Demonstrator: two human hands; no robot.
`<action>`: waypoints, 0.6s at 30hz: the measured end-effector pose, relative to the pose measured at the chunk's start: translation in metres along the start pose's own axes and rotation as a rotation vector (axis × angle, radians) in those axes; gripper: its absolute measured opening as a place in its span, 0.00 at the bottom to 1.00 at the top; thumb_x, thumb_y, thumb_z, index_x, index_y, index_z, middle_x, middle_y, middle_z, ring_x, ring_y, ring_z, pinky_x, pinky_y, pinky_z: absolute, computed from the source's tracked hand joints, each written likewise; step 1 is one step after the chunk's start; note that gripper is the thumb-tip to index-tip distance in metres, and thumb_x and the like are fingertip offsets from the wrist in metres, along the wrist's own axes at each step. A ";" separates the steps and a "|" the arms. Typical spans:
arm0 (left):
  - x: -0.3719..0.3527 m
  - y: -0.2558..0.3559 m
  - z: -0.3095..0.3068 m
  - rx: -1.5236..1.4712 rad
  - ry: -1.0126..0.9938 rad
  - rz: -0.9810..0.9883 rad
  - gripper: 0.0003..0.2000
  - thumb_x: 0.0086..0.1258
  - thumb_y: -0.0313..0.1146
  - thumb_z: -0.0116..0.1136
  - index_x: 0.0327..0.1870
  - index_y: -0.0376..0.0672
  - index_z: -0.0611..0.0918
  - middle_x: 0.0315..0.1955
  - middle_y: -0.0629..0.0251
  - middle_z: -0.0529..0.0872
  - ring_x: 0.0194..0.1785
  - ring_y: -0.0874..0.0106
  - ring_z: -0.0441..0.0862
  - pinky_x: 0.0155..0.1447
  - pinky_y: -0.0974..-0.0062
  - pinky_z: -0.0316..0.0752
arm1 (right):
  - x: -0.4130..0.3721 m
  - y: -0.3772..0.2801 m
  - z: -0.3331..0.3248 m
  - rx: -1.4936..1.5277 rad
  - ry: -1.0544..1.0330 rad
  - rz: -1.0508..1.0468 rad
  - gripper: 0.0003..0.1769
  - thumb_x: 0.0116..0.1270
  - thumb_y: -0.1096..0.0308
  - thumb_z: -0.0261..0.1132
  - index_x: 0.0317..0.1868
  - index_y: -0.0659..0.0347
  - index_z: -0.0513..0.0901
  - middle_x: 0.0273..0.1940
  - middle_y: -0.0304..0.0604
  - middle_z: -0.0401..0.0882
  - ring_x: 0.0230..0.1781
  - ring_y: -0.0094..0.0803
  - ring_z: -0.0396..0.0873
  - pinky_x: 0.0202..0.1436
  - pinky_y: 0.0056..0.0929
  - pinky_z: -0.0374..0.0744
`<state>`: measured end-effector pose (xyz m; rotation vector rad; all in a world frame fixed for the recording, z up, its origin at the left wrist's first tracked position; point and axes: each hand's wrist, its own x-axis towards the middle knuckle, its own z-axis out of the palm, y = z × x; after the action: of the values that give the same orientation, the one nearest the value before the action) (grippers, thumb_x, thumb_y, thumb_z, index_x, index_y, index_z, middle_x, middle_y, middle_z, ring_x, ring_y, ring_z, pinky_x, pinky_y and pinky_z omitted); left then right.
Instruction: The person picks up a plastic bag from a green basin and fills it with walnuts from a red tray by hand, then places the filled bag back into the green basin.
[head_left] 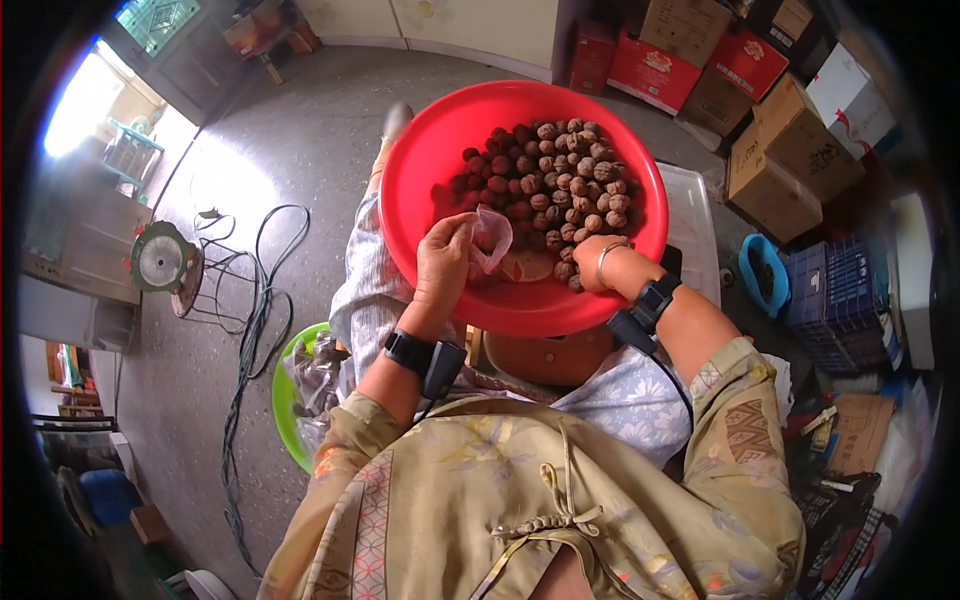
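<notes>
A wide red basin (pixel 420 130) rests over my lap with a heap of brown walnuts (pixel 550 175) in it. At the basin's near left side my left hand (pixel 445 255) pinches the rim of a small clear plastic bag (pixel 490 238), whose mouth hangs partly open. My right hand (pixel 600 262), with a bangle at the wrist, is down among the walnuts at the near right edge of the heap. Its fingers curl under, and the palm hides what they close on. A bare patch of basin floor shows between the hands.
Left of my legs stands a green basin (pixel 283 400) with plastic bags in it. A dark cable (pixel 240 430) winds across the floor near a round dial scale (pixel 160 262). Cardboard boxes (pixel 775 165), a blue basket (pixel 762 275) and a dark crate (pixel 835 300) stand at the right.
</notes>
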<state>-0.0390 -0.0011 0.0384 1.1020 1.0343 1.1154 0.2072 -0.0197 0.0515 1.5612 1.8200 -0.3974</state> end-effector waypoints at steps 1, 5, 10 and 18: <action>-0.001 0.000 0.000 -0.007 -0.001 0.001 0.11 0.78 0.31 0.53 0.52 0.36 0.83 0.20 0.72 0.78 0.17 0.84 0.69 0.20 0.83 0.64 | -0.002 0.003 0.001 0.043 0.093 -0.008 0.24 0.58 0.55 0.70 0.55 0.50 0.86 0.51 0.48 0.86 0.54 0.43 0.84 0.55 0.43 0.82; -0.003 0.004 0.001 -0.030 0.007 -0.008 0.11 0.78 0.31 0.52 0.52 0.36 0.83 0.20 0.72 0.78 0.17 0.84 0.69 0.20 0.83 0.64 | 0.001 0.016 -0.007 0.308 0.374 -0.112 0.19 0.57 0.55 0.70 0.47 0.55 0.88 0.41 0.52 0.87 0.46 0.47 0.86 0.50 0.39 0.83; -0.001 0.002 0.000 -0.030 -0.011 0.000 0.09 0.78 0.30 0.53 0.51 0.37 0.83 0.23 0.69 0.82 0.17 0.82 0.72 0.19 0.83 0.66 | -0.010 0.006 -0.036 0.979 0.585 -0.334 0.16 0.60 0.57 0.70 0.40 0.62 0.84 0.37 0.52 0.86 0.39 0.39 0.84 0.47 0.35 0.81; -0.001 0.003 0.002 0.000 0.013 0.004 0.10 0.78 0.30 0.52 0.51 0.37 0.83 0.19 0.69 0.81 0.16 0.81 0.73 0.19 0.82 0.66 | -0.015 -0.022 -0.063 1.272 0.539 -0.496 0.13 0.62 0.64 0.73 0.44 0.59 0.84 0.35 0.37 0.82 0.38 0.23 0.78 0.45 0.26 0.79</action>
<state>-0.0381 -0.0024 0.0417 1.0985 1.0420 1.1272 0.1678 0.0042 0.1019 2.0734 2.5685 -1.7741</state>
